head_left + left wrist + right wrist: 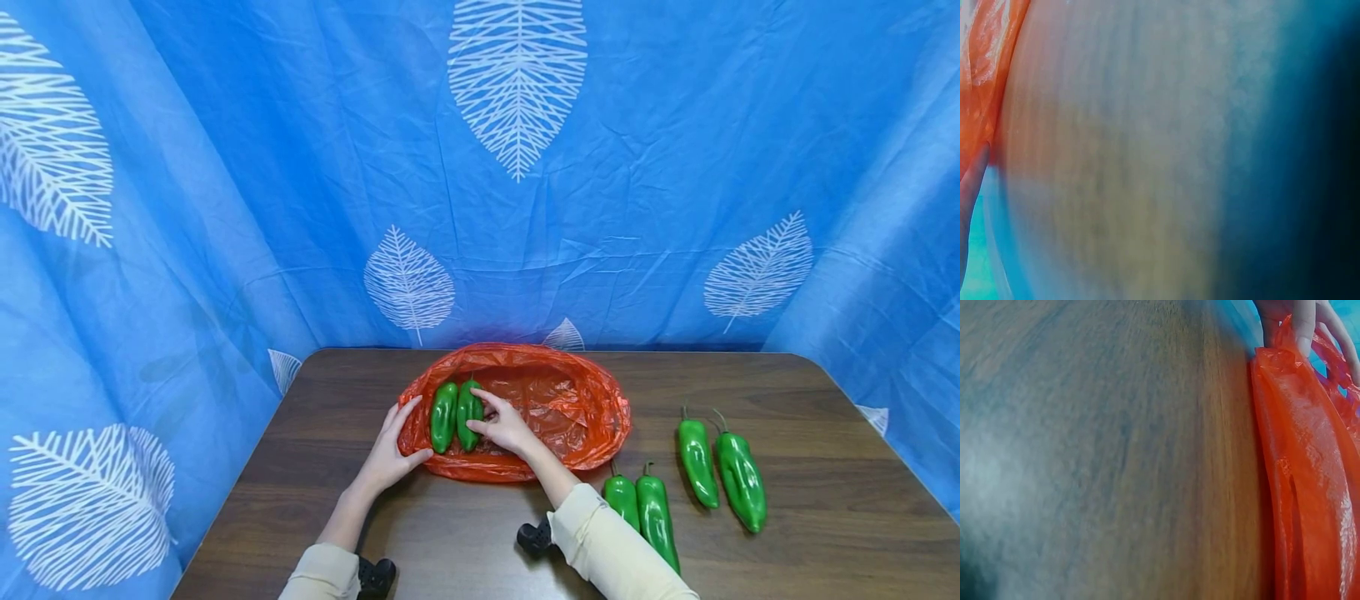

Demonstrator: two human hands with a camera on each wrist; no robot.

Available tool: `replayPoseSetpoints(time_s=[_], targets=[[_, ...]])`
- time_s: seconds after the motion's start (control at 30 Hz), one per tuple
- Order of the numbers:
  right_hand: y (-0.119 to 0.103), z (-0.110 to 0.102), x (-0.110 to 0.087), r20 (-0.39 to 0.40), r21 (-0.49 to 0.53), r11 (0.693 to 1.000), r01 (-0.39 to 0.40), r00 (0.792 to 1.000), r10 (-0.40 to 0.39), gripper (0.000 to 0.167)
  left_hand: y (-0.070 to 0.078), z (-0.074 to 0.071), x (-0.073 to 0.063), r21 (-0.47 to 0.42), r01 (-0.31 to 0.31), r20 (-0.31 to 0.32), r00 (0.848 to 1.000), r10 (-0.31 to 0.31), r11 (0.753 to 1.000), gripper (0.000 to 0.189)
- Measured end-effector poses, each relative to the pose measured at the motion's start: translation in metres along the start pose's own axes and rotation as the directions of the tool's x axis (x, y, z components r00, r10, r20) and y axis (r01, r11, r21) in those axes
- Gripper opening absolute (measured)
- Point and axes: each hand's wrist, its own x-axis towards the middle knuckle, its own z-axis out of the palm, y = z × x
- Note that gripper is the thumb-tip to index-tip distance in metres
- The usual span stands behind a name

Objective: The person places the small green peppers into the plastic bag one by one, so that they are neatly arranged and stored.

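- My right hand (507,426) pinches 1 glossy green elongated pepper (468,410) between thumb and forefinger, inside the crinkled red plastic bag (551,421).
- My left hand (386,457), spread wide, touches the bag's rim.

Backdrop cloth (645,167), twelve o'clock in the head view: blue, printed with white line-drawn leaves. Desk (832,467): brown, streaked wood grain. Bag (611,408): red-orange throughout. Bagged peppers (444,417): uniform green. Loose peppers (741,483), between four and five o'clock: likewise green. Sleeves (622,550), five and seven o'clock: plain cream.
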Motion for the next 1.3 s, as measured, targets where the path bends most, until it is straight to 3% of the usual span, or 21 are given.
replayPoseSetpoints(time_s=[0.7, 0.8, 0.93, 1.03, 1.3], targets=[[-0.004, 0.0, -0.003, -0.023, -0.028, 1.0, 0.011, 1.0, -0.011, 0.057, 0.001, 0.0, 0.0, -0.004, 0.008, 0.009, 1.0, -0.008, 1.0, 0.082], [-0.02, -0.001, -0.011, -0.021, -0.011, 1.0, 0.022, 1.0, -0.022, 0.055, 0.001, 0.0, 0.0, -0.002, 0.01, 0.012, 1.0, -0.01, 1.0, 0.081], [-0.019, -0.002, -0.009, -0.024, -0.045, 0.999, 0.01, 1.0, -0.011, 0.055, 0.002, 0.0, 0.0, -0.004, 0.016, 0.014, 1.0, -0.016, 1.0, 0.081], [-0.005, -0.003, -0.002, -0.026, -0.085, 0.996, 0.022, 0.999, -0.024, 0.055, 0.001, 0.0, 0.0, -0.005, 0.016, 0.015, 1.0, -0.016, 1.0, 0.081], [-0.032, -0.026, -0.003, -0.048, -0.116, 0.988, 0.1, 0.993, -0.107, 0.055, 0.001, 0.0, 0.0, -0.006, 0.018, 0.012, 1.0, -0.018, 1.0, 0.081]])
